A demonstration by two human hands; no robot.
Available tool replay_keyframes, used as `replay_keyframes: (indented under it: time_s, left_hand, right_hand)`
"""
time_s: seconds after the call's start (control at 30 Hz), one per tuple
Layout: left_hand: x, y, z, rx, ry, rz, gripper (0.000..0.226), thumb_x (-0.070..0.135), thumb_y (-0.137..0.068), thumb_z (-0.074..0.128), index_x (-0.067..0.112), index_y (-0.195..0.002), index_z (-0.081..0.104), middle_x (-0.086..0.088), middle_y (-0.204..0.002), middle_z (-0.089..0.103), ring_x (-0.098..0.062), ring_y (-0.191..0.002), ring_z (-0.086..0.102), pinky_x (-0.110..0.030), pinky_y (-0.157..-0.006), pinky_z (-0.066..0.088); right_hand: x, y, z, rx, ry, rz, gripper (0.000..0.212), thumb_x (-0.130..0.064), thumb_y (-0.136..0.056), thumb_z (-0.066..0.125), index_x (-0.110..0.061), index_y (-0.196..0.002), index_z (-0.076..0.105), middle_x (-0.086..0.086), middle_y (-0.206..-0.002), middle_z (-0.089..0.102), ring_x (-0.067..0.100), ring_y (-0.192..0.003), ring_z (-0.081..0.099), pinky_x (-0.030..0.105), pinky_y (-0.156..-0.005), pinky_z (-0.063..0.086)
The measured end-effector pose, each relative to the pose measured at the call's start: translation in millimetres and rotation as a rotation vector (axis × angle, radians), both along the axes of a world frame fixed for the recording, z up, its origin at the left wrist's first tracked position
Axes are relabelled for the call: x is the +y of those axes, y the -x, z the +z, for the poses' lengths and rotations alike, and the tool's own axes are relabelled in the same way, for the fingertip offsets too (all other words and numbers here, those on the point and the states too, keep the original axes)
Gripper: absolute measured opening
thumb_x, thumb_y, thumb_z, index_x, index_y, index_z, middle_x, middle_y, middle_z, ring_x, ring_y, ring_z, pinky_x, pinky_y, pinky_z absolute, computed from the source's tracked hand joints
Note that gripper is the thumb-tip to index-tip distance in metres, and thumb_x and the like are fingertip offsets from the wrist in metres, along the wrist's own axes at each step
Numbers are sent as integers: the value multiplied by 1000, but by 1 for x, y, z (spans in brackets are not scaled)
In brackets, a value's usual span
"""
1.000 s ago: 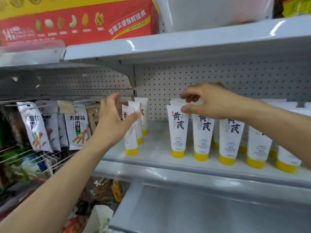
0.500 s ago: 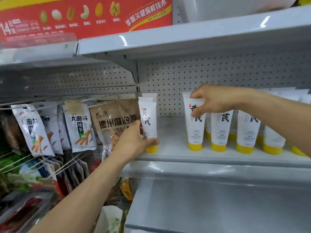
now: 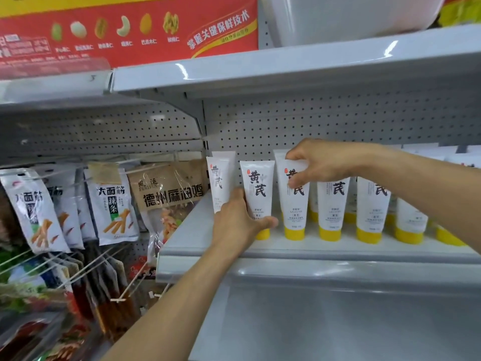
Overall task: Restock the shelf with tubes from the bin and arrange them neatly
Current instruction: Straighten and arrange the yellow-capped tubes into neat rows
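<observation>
So the left hand (image 3: 239, 220) comes in from about 7 o'clock and is wrapped round the lower half of a white plastic tube with a yellow cap and black characters (image 3: 256, 188). The thumb lies across the front just above the cap and the other fingers curl in behind, clamped on it. That tube stands upright, cap down, near the front left of the white metal shelf (image 3: 312, 250), roughly dead centre of the view. Right beside it at 3 o'clock is a second identical white tube (image 3: 294, 207), and the right hand (image 3: 320, 162) pinches its flat crimped top, thumb on the front face and fingers hooked over the top edge. More matching tubes (image 3: 372, 207) run off in a row toward 3 o'clock, all upright on their caps. Another pair of the same tubes (image 3: 218, 183) sits at 9 o'clock of the left-hand tube, further back by the grey pegboard panel (image 3: 312, 121). Hanging white snack packets (image 3: 112, 204) fill the 9 o'clock side, and a red printed carton (image 3: 130, 27) sits up at 11 o'clock.
</observation>
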State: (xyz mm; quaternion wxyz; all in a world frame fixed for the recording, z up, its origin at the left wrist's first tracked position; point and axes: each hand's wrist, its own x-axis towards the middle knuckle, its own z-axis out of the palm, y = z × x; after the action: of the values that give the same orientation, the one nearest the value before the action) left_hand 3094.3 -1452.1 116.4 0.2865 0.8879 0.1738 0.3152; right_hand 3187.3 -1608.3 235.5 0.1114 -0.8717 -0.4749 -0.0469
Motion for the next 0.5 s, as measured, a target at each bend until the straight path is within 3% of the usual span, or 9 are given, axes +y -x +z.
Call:
replay_keyframes:
  time_s: [0.33,0.43,0.5]
  left_hand:
    - [-3,1,-1,10,-3,0,71,56,-63,81,24,-115,44,11,-103,62,-19,-99,61,-32,-79,48]
    - [-1,13,2,-27,-59,54,64,70,-72,64,23,-110,41,10,-101,57,-18,-93,59,-37,-77,49]
    - [13,19,5,-163,-66,133,54,68,-82,51,22,-108,40,6,-106,51,-19,-94,57,-37,-77,48]
  right_hand:
    - [0,-4,-1,2,10,6,16,-36,-84,71,-21,-85,66,-10,-84,69,13,-79,66,33,-73,54]
    - [-1,-4,3,-41,37,2,23,-47,-84,67,-24,-84,65,-9,-81,68,12,-74,64,31,-67,50]
    - [-3,-5,9,-51,-60,23,25,-51,-86,62,-27,-88,65,-11,-84,68,8,-77,63,27,-66,49]
